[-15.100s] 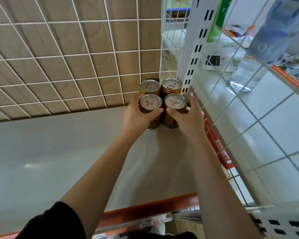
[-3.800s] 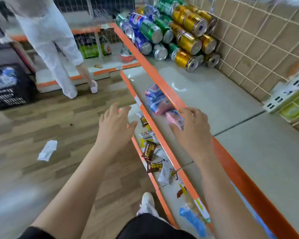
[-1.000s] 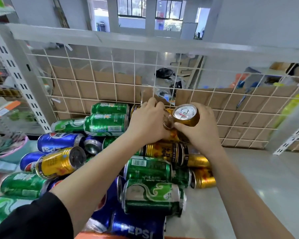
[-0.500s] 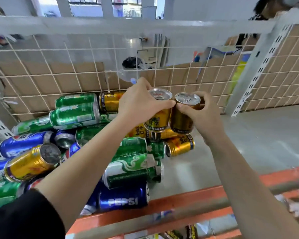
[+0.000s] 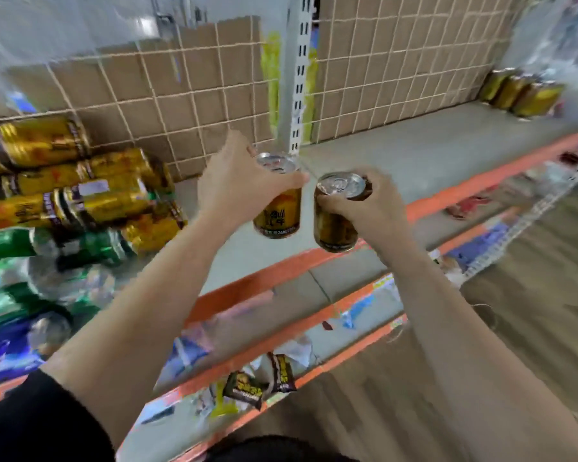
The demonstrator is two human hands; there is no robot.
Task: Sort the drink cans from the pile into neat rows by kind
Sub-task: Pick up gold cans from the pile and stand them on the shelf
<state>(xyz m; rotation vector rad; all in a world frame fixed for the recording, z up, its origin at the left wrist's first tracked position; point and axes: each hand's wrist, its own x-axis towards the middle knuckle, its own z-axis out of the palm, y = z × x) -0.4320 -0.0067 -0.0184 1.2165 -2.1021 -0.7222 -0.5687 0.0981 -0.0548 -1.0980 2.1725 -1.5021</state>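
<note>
My left hand [image 5: 237, 188] grips a gold Red Bull can [image 5: 277, 211] upright, held in the air above the grey shelf [image 5: 431, 155]. Beside it my right hand [image 5: 374, 205] grips a second gold can [image 5: 334, 225], also upright and off the shelf. The pile of cans [image 5: 64, 208] lies at the left, gold ones on top, green and blue ones below, blurred. A short row of upright gold cans [image 5: 521, 91] stands at the shelf's far right end against the wire back.
A white slotted upright [image 5: 297, 78] divides the wire-grid back with cardboard behind it. The shelf has an orange front edge [image 5: 281, 271]. Lower shelves hold snack packets [image 5: 257, 385]. Wooden floor [image 5: 531, 295] lies to the right.
Both hands have lifted their gold cans away from the pile and carried them rightward; the view has swung right, so the pile sits at the left and the far row shows.
</note>
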